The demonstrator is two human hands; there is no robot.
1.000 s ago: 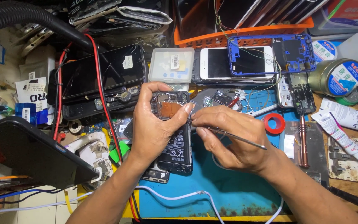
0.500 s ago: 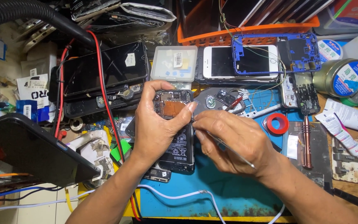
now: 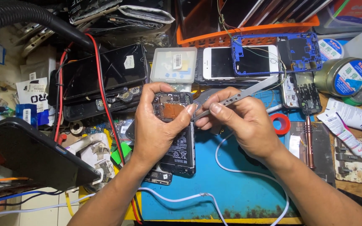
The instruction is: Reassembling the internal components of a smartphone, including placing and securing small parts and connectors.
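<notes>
The left hand (image 3: 158, 129) is gripping the opened phone (image 3: 177, 138) over the blue mat (image 3: 231, 184), covering its left side. The right hand (image 3: 244, 125) is pinching tweezers (image 3: 235, 98), tip hidden at the phone's edge. Clutter is crowding the worktop (image 3: 357, 188).

Cluttered workbench (image 3: 359, 190), blue mat (image 3: 231, 184) — orange basket (image 3: 248, 35), bright light

Bright, even light falls from above onto the bench. Soft shadows sit under the hands on the blue mat (image 3: 239, 184). Glare streaks the black phone screen (image 3: 105, 71) at upper left. Focus is sharp throughout; the edges bend slightly.
</notes>
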